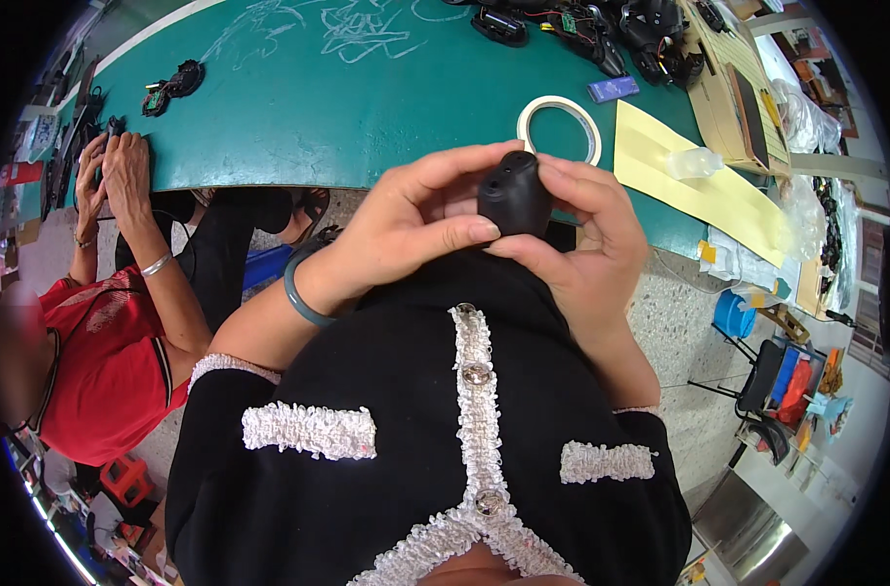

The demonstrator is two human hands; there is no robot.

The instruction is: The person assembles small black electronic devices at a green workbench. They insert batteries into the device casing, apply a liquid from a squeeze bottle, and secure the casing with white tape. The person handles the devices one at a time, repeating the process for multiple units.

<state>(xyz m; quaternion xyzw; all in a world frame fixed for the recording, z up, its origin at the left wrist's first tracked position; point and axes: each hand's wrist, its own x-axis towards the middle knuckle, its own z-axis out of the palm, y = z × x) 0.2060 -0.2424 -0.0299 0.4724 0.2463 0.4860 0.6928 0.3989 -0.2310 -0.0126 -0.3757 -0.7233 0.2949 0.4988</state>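
Observation:
Both my hands hold a black, rounded plastic piece with small holes at its upper end, close in front of my body by the table's near edge. My left hand grips its left side, thumb low on the front and fingers behind. Around the right side closes my right hand, its index finger near the top and its thumb at the bottom. The underside and back of the piece are hidden. Just beyond it, a roll of cream tape lies flat on the green table.
Black device parts with exposed circuit boards crowd the far right. Near them lie a small blue-purple packet, a yellow sheet and a cardboard box. At left, a co-worker's hands work beside another black part.

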